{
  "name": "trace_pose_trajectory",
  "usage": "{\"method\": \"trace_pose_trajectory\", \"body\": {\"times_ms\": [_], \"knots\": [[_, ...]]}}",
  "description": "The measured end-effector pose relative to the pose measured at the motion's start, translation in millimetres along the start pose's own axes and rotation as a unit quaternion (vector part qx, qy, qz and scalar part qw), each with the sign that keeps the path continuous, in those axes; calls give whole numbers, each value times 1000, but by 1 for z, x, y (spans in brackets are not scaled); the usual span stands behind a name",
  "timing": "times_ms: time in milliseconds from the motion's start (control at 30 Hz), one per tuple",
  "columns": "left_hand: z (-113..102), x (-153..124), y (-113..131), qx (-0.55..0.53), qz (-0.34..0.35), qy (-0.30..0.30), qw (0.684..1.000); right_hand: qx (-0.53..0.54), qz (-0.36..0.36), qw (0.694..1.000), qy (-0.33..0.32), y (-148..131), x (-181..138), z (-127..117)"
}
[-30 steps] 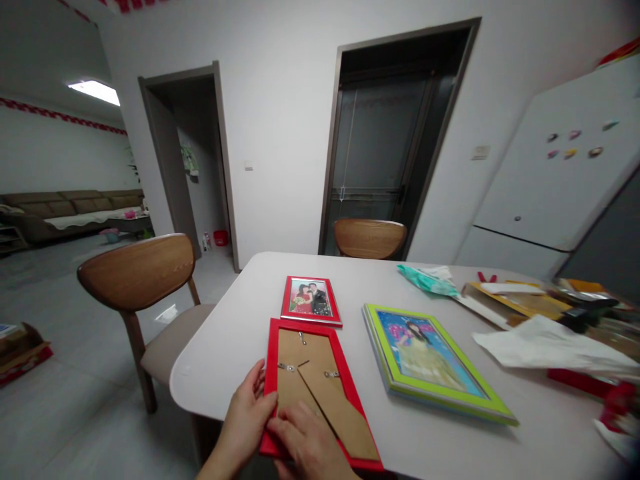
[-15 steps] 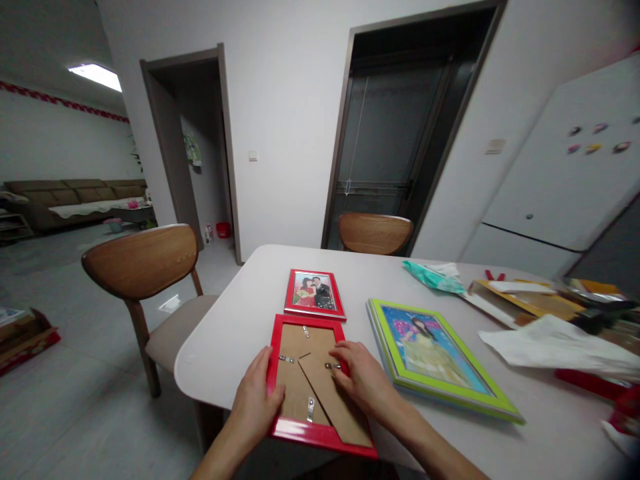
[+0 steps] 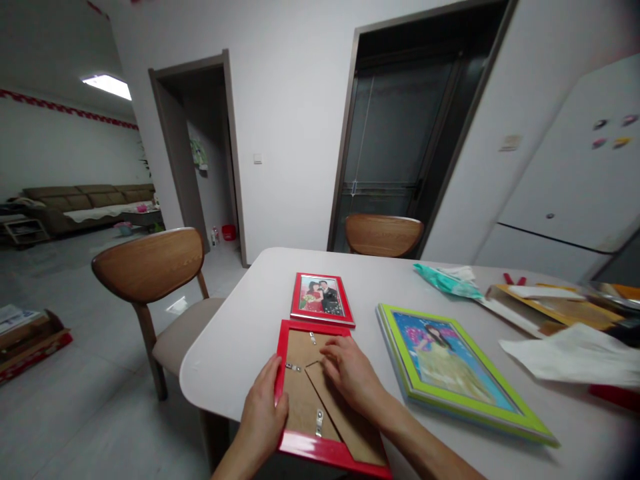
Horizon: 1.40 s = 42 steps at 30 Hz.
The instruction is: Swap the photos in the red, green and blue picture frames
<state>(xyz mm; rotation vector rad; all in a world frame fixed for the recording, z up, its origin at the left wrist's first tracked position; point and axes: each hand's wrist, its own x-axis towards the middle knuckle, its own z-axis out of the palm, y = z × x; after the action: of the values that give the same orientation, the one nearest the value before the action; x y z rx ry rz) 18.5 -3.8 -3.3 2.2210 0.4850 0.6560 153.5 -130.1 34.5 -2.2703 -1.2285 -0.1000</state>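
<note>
A red picture frame lies face down at the table's near edge, its brown backboard and small metal clips showing. My left hand is closed around its left edge, thumb on top. With fingers bent together, my right hand touches the back of the frame by the upper end of the slanted cardboard stand. It hides the frame's right side. Just beyond lies a second red frame with a photo of a couple, face up. A green-edged frame is to the right, atop another.
The white table has rounded corners. On its right lie a teal wrapper, a yellow padded envelope and white paper. Wooden chairs stand at the left and far side.
My right hand has moved left and up across the backboard, from the right-hand clip to the top of the stand. My left hand keeps its hold. The view has shifted slightly left.
</note>
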Motion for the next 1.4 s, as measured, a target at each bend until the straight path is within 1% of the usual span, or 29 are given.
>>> {"method": "trace_pose_trajectory", "body": {"times_ms": [100,167,233,300,367,533,667,800,833,900,933,1000,1067,1133,1233,1333,1400], "knots": [[3,0,-2,7,1,3,1000,23,-34,999,-29,-24,12,17],[4,0,-4,2,1,2,1000,9,-29,999,-37,-34,18,30],[4,0,-5,-4,-2,4,1000,-4,-16,999,-28,-37,22,39],[4,-1,-5,-6,-5,6,1000,-9,-12,1000,-19,-34,23,42],[4,-1,-4,-6,-3,5,1000,-23,-3,1000,-8,-25,24,40],[4,-1,-2,-19,-12,13,1000,-81,63,994,25,0,29,30],[4,-1,-2,-10,-17,14,1000,-83,62,995,16,8,36,30],[3,-3,0,0,-7,8,1000,-69,51,996,-5,5,32,23],[3,-3,1,2,-4,8,1000,-61,43,997,-11,3,27,18],[2,-5,3,4,1,8,1000,-21,6,999,-46,-1,11,5],[1,-5,4,4,2,6,1000,13,-20,997,-74,-3,1,-2],[1,-5,5,3,0,4,1000,77,-69,983,-150,-9,-18,-13],[0,-5,6,-4,-4,3,1000,96,-93,973,-187,-15,-33,-18],[1,-5,5,-10,-8,5,1000,81,-93,976,-180,-22,-41,-15],[1,-6,5,-14,-11,10,1000,61,-70,984,-152,-27,-40,-6],[1,-7,5,-15,-15,17,1000,67,-43,989,-124,-25,-35,0],[1,-8,6,-13,-17,16,1000,48,-13,994,-100,-20,-32,1]]}}
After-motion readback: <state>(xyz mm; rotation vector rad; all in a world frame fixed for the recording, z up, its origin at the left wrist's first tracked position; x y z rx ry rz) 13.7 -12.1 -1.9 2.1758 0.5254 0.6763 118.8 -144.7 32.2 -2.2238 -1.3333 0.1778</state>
